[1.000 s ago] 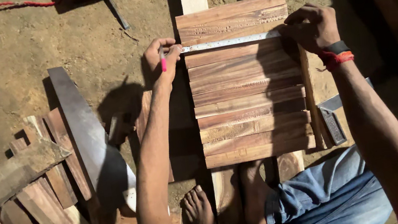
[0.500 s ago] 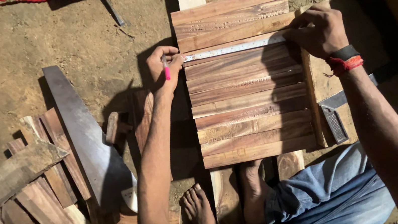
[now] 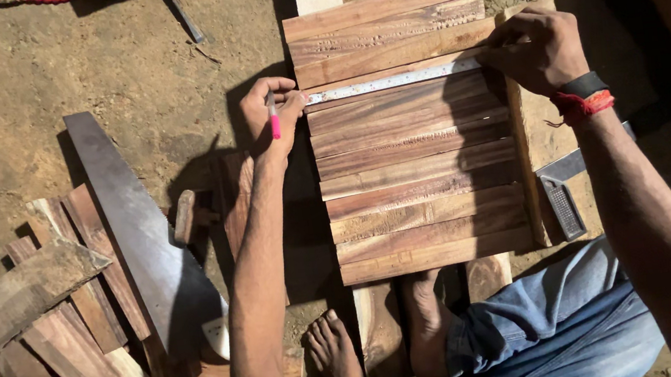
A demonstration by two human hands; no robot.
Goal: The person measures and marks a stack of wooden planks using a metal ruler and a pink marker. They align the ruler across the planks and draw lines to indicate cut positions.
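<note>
Leftmost, a heap of rough wooden offcuts (image 3: 37, 327) lay on the dirt floor (image 3: 40, 71), with a handsaw (image 3: 140, 229) resting across them, blade pointing up and away from the person. Just right of the saw, the person's left hand (image 3: 271, 115) was curled shut around a pink marker (image 3: 274, 119), its tip sitting at the left end of the metal ruler (image 3: 391, 81). Compared with 1 second earlier, that hand sat slightly lower in the view and closer to the ruler's end, while the whole scene had slid down a little, which reads as the head tilting rather than the work moving. The ruler itself had kept its place across the panel of wooden slats (image 3: 418, 170), lying near the top, between the 3rd and 4th boards or thereabouts.

Judged from this, the marker seemed poised to strike a line along the ruler's edge, though no fresh mark could be made out yet.

Farther right, the right hand (image 3: 536, 49) pressed down on the ruler's other end, fingers bent and closed over it at the panel's edge; a black band and red thread circled that wrist. Below it, a try square (image 3: 562, 195) lay on the ground just beside the slats. The person's bare feet (image 3: 380, 341) showed beneath the panel.
</note>
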